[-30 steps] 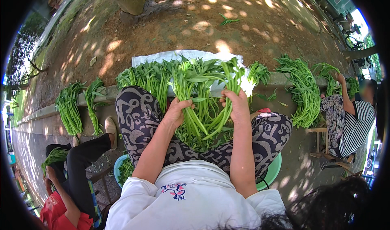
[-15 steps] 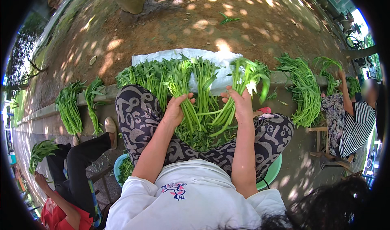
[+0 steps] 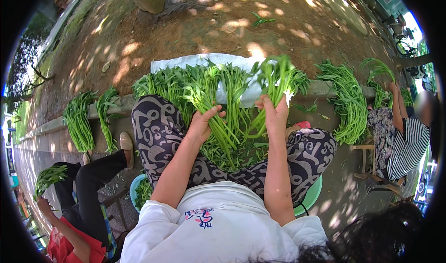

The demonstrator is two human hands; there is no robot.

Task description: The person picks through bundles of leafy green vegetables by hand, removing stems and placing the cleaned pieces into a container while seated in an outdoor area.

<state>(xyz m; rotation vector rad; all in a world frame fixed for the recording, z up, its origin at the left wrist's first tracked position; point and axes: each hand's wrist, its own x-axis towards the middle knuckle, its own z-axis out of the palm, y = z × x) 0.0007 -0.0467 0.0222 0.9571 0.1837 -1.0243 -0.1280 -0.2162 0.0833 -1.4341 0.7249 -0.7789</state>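
Near the centre of the frame, I see a seated person's left hand point(image 3: 203, 125) closed around a bunch of leafy green stems point(image 3: 222, 133), the cut ends angled down and right. Just right of centre, the right hand point(image 3: 275, 116) grips a second bunch point(image 3: 278, 74), its top blurred, its stems partly covered by the fingers. Above them, more greens point(image 3: 162, 84) hide much of a white cloth point(image 3: 253, 92). At lower right, patterned trousers point(image 3: 309, 153) cover most of a green tub point(image 3: 316, 192); at lower left, the dark rim crops a co-worker's red shirt point(image 3: 69, 245).
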